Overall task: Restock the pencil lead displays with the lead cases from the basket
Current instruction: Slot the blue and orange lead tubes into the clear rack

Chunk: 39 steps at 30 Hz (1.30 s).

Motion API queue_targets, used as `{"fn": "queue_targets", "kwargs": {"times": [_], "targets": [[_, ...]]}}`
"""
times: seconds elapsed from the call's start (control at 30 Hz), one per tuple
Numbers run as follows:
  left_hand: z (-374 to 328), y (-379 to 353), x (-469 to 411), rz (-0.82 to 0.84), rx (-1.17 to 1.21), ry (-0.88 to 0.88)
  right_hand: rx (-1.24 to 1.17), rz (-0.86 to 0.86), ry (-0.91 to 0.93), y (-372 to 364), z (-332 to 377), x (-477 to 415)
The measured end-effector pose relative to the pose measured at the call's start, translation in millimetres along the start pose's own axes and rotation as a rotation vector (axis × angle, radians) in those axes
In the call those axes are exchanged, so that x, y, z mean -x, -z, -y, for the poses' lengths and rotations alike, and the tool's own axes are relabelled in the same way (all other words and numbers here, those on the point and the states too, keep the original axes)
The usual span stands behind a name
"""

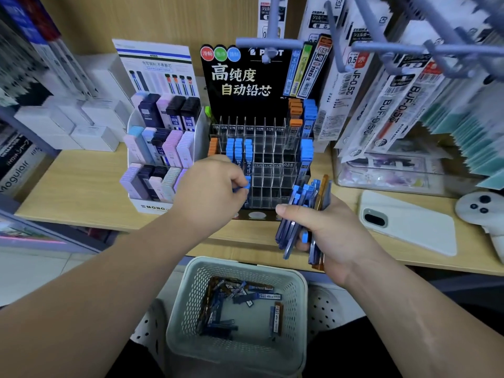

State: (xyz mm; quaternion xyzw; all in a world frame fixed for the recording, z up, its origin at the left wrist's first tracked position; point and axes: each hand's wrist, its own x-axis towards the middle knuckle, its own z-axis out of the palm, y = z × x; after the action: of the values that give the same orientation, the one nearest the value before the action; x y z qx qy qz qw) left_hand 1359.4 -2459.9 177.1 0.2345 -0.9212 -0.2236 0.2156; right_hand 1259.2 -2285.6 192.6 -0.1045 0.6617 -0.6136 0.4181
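A single blue-capped lead case (246, 186) is pinched between the thumb and curled fingers of the left hand (212, 186). It is held at the front-left compartments of the clear acrylic display (270, 173), which stands on the table (81, 181). Whether its lower end is already seated in a slot cannot be made out, since the hand covers it. A fanned bundle of lead cases (301, 214) is gripped in the right hand (335, 233), just beside the display's front-right corner. More loose lead cases (240, 304) lie in the basket (191, 279) below the table edge.

For the step to be done well, the case should be kept upright and matched against the grade labels (288, 165). It should then be lowered straight between the dividers, so that the stocked blue-capped cases (230, 148) behind are not tilted. The bundle is best held steady and clear of the display.
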Motion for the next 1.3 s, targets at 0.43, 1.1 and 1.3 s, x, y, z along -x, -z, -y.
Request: {"fn": "queue_targets", "kwargs": {"times": [0.43,1.1,1.3], "targets": [[-6,1,-1,0.012,-0.088,0.044,0.015,0.068,-0.036,-1,1,1],[-48,14,8,0.383,0.845,0.44,0.096,0.179,0.037,-5,2,2],[-47,9,8,0.435,1.0,0.465,0.054,0.231,0.04,1,3,3]]}}
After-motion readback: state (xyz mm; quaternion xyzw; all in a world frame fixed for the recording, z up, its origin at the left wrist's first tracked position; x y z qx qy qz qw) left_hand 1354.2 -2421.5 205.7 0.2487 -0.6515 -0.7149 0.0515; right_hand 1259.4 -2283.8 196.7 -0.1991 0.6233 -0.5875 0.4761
